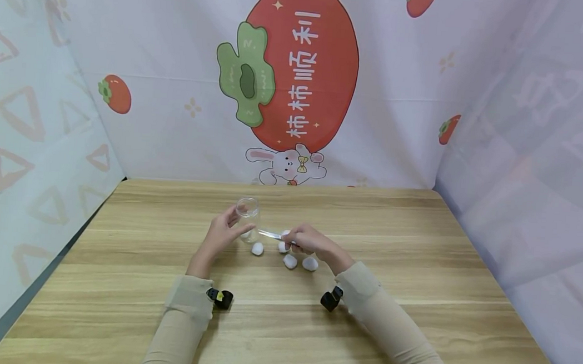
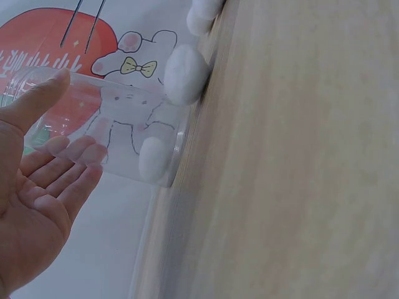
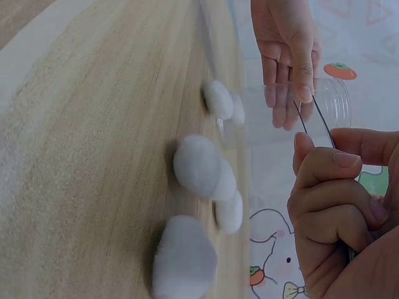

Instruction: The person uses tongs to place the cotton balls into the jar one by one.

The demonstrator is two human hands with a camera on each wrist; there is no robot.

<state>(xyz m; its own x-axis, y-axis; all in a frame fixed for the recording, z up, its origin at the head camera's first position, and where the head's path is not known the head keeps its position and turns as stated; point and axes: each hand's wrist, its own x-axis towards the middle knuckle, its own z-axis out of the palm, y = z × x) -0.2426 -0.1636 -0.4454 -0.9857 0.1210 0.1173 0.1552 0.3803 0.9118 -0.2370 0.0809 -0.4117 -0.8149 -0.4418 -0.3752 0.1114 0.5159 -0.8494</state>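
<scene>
My left hand point(image 1: 220, 233) holds a clear jar point(image 1: 247, 218) upright on the table, thumb on one side and fingers on the other. The jar's mouth is uncovered, and one white cotton ball point(image 2: 153, 159) lies at its bottom. To the right, my right hand point(image 1: 312, 241) grips metal tweezers point(image 1: 269, 234) between thumb and forefinger, its other fingers curled. Their prongs point left toward the jar and stand apart, with nothing between the tips. A cotton ball point(image 1: 257, 249) sits just beside the jar's base. More cotton balls point(image 1: 290, 261) lie under and in front of the right hand.
The wooden table point(image 1: 282, 332) reaches back to a printed cloth point(image 1: 174, 136) with persimmons and a rabbit. Cloth also hangs along the left and right sides. A small black camera point(image 1: 222, 299) is strapped at the left wrist, another point(image 1: 331, 299) at the right.
</scene>
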